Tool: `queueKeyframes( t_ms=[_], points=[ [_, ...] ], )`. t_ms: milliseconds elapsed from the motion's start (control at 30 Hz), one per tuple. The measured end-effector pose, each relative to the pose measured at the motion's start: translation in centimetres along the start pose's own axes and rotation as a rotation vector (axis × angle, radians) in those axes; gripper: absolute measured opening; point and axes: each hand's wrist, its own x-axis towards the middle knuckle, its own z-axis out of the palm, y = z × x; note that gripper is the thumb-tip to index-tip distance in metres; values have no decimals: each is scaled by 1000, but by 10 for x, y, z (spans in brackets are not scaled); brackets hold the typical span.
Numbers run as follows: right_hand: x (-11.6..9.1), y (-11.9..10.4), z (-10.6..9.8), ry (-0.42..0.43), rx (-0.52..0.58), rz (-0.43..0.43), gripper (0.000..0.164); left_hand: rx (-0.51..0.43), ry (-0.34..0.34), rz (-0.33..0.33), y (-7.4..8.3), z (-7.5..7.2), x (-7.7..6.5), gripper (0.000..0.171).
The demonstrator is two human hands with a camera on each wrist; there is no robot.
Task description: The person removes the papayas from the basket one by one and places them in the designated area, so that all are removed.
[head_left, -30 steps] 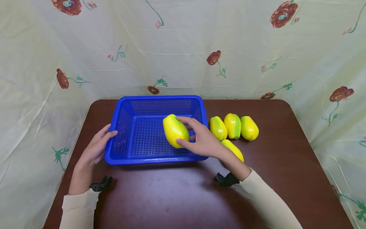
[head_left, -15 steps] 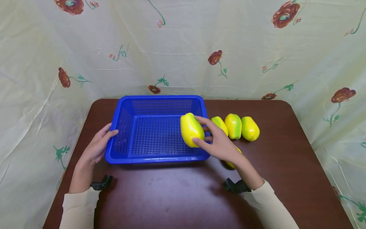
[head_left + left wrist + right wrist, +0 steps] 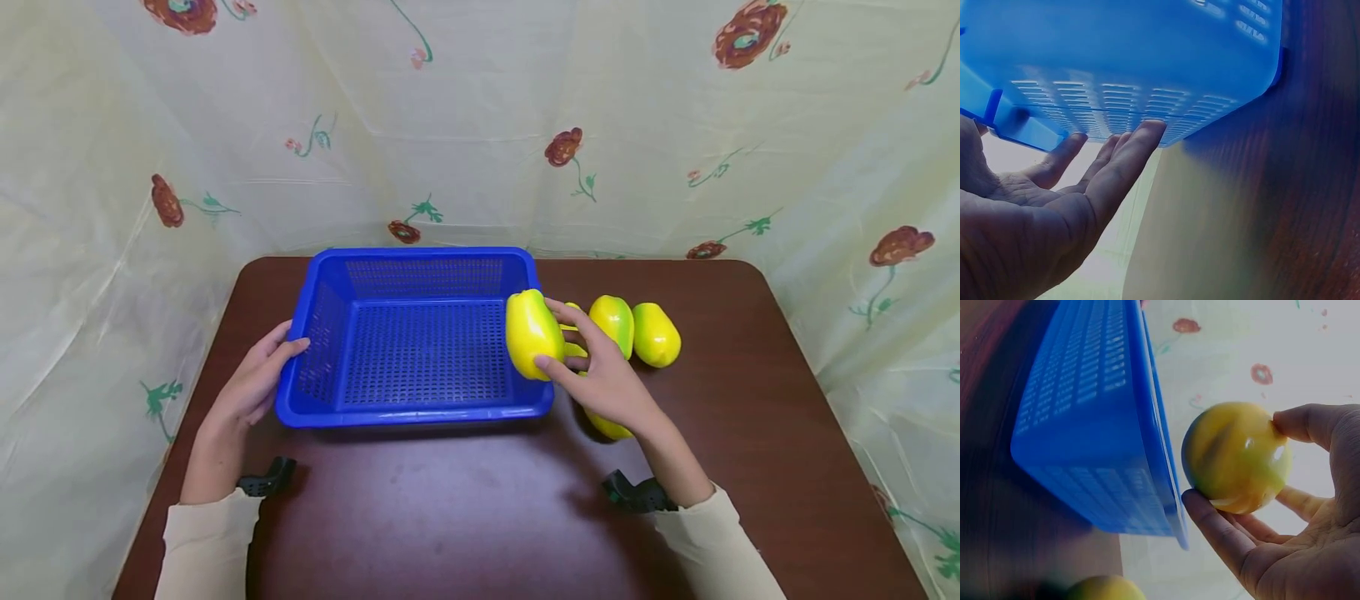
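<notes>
My left hand (image 3: 255, 379) holds the left rim of a blue plastic basket (image 3: 412, 415), thumb over the rim. In the left wrist view its fingers (image 3: 1125, 159) lie against the slotted outer wall. My right hand (image 3: 603, 379) grips a yellow-green papaya (image 3: 531, 333) between thumb and fingers, above the basket's right rim. From the right wrist view, that papaya (image 3: 1235, 456) is above and just beside the rim. No fruit shows inside the basket. More papayas lie right of it: one (image 3: 613, 321), another (image 3: 656, 336), and two partly hidden by the right hand.
The brown table (image 3: 450, 517) carries everything, its far edge against a flower-patterned curtain (image 3: 465, 125). A blurred papaya (image 3: 1107, 589) shows at the bottom of the right wrist view. Dark wrist straps (image 3: 268, 478) sit on both forearms.
My right hand has carried the papaya rightward, from over the basket's inside to its right rim. The left hand and the basket have stayed put.
</notes>
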Motion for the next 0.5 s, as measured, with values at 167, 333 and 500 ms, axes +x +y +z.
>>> queueKeyframes(
  t_ms=[167, 333, 500],
  points=[
    [-4, 9, -13, 45, -10, 21, 72, 9, 3, -7, 4, -1, 3, 66],
    [-13, 18, -33, 107, -10, 61, 71, 20, 16, -19, 4, 0, 2, 68],
    [-25, 29, -48, 155, -10, 84, 69, -3, 21, -20, 1, 0, 0, 67]
  ],
)
